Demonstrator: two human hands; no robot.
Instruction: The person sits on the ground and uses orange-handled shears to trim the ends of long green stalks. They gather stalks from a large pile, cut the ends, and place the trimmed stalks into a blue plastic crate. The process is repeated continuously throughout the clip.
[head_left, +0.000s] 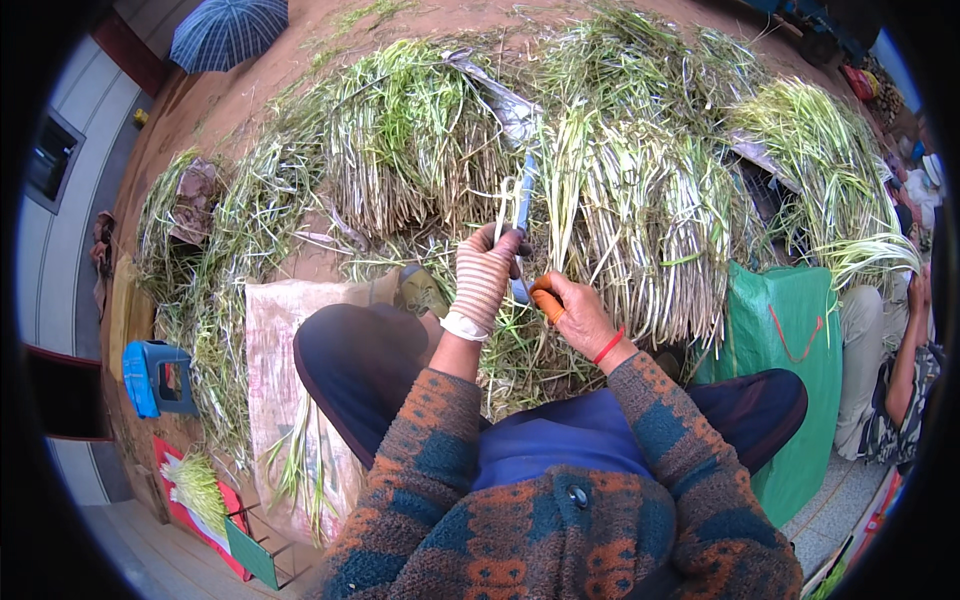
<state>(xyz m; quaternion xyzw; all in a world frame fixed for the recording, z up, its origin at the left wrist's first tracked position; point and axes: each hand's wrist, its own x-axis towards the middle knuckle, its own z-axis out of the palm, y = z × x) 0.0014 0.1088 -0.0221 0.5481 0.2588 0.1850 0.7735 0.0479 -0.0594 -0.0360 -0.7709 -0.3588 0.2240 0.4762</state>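
My left hand (487, 270), in a striped knit glove with bare or dark-stained fingertips, grips a thin pale plant stalk (504, 202). A long bluish strip or blade (526, 191) stands beside the stalk at the same fingers; its kind is unclear. Just to the right, my right hand (574, 304), with orange finger covers and a red wrist band, has its fingers bent around the lower part of something thin by the left fingertips. Both hands are close together above loose green leaves. Beyond them lie thick rows of long-stemmed green plants (637, 202).
A pale woven sack (281, 337) lies at left, near a blue plastic stool (159, 379). A green woven sack (795, 442) stands at right, beside another person (900, 390) holding stalks. A checked umbrella (229, 34) is at the upper left.
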